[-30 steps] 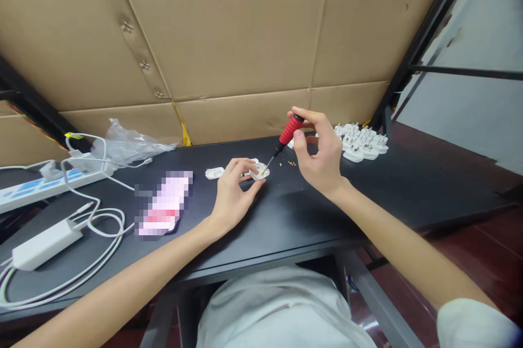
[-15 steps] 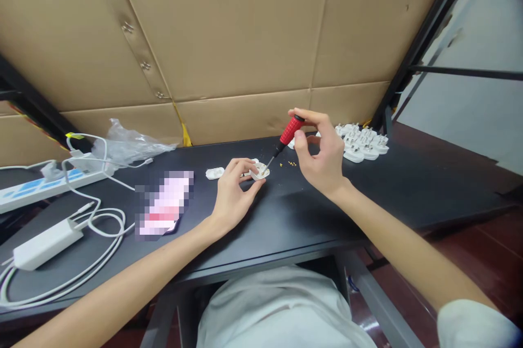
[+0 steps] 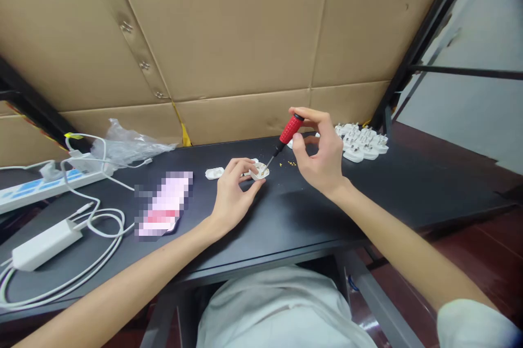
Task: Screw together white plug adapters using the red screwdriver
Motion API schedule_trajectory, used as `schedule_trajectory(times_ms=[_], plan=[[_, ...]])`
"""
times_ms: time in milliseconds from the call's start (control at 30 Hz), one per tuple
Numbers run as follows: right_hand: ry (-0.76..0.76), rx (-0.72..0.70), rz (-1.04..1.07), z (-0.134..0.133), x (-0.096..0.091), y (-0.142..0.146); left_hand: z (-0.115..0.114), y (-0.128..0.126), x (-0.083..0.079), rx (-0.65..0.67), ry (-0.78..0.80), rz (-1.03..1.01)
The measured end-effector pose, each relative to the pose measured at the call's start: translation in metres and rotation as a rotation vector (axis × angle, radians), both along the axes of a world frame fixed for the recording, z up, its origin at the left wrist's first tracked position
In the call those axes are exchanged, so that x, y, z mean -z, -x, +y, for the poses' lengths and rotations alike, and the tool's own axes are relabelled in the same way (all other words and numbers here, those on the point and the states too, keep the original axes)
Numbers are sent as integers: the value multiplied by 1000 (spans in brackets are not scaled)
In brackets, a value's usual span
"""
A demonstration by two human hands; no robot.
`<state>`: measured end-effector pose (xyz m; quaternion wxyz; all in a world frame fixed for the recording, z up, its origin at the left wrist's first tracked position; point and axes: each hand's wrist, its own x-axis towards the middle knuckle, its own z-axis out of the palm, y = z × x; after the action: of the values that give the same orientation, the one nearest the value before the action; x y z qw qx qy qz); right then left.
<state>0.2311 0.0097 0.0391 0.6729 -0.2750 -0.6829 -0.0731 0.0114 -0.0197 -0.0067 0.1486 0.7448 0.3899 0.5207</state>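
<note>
My left hand [image 3: 235,190] grips a small white plastic plug housing [image 3: 260,172] on the dark table, fingers over its left side and thumb at its near edge. In my right hand [image 3: 321,149] is a red-handled screwdriver [image 3: 290,129], held between thumb and fingers near the top of the grip. It tilts down to the left, its tip inside the housing. Just left of my left hand lies another white plastic piece [image 3: 214,174]. Several tiny brass-coloured screws [image 3: 291,163] are scattered to the right of the housing.
White plugs with metal pins [image 3: 363,144] stand grouped at the back right. To the left are a pixelated pink phone-like object [image 3: 167,203], a white power adapter [image 3: 47,244] with coiled cable, a power strip [image 3: 53,182] and a clear plastic bag [image 3: 128,144]. Cardboard [image 3: 229,26] walls the table's back.
Hardly anything differs. The screwdriver and my right hand have shifted very slightly left; my left hand keeps its hold on the housing.
</note>
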Motion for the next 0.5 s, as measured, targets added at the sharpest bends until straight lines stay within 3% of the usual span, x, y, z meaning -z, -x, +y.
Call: schedule_trajectory(times_ms=[500], plan=[[8, -47, 55, 0, 0, 0, 0, 0, 0, 2, 1, 0]])
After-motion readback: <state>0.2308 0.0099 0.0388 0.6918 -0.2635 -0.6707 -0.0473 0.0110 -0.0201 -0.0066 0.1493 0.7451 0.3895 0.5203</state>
